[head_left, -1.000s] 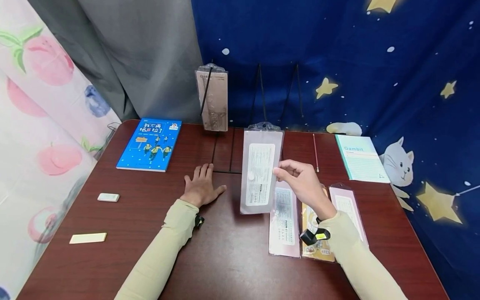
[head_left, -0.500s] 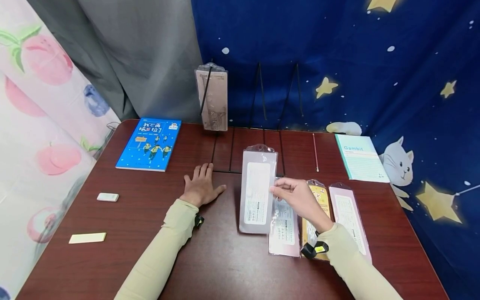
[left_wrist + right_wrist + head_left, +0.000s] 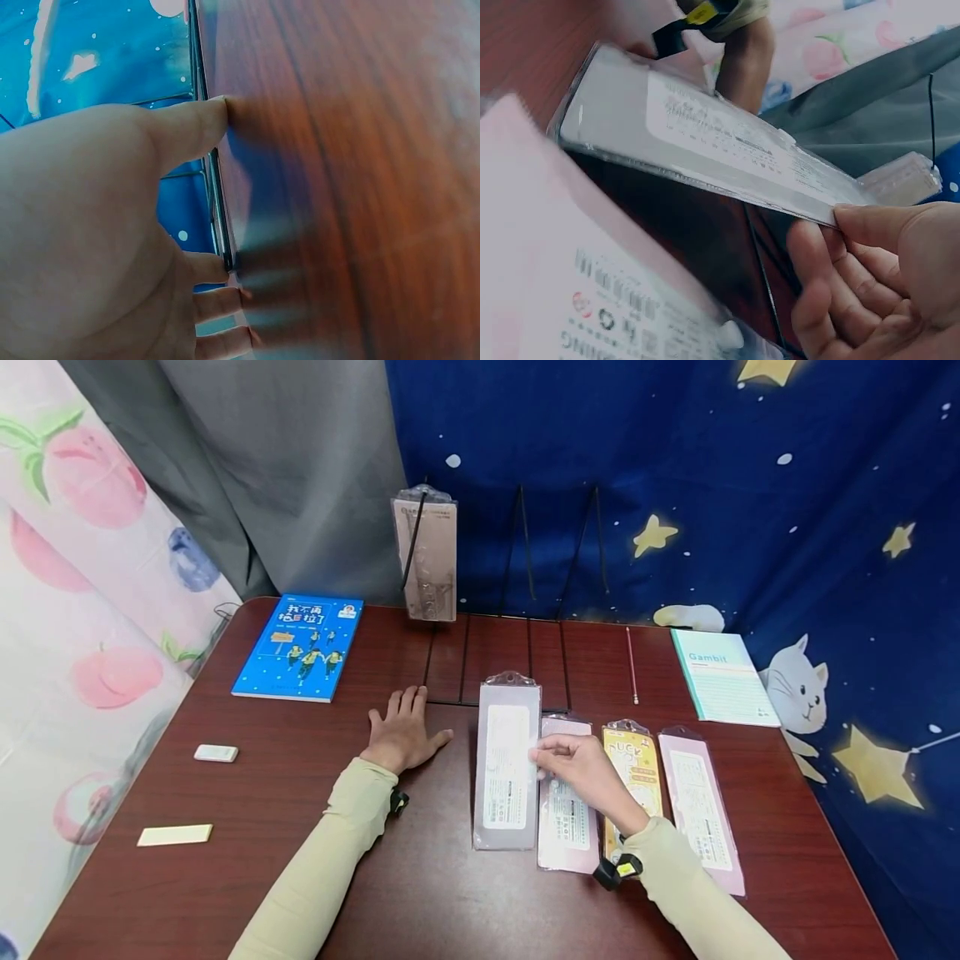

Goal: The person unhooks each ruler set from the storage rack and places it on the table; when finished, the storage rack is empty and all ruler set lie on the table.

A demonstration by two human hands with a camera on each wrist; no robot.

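My right hand [image 3: 573, 768] pinches the right edge of a flat clear packet with a white label [image 3: 507, 771], held low over the brown table [image 3: 300, 793]. The right wrist view shows the packet [image 3: 705, 142] tilted just above the wood, pinched between thumb and fingers [image 3: 870, 225]. Beside it lie a pink packet [image 3: 567, 822], a yellow packet [image 3: 633, 760] and another pink packet [image 3: 697, 806] in a row. My left hand [image 3: 402, 735] rests flat on the table, fingers spread; the left wrist view shows its fingers [image 3: 195, 127] pressed to the wood.
A blue book [image 3: 300, 647] lies far left, a teal notebook [image 3: 722, 677] far right, a thin stick [image 3: 632, 664] between. A packet [image 3: 426, 556] hangs on a wire stand at the back, with two bare wire stands [image 3: 558, 552] beside it. Two white erasers [image 3: 216, 753] [image 3: 175, 836] lie near the left edge.
My right hand has brought the clear packet down and toward me, from raised upright to low over the table beside the pink packet. The left hand has not moved.
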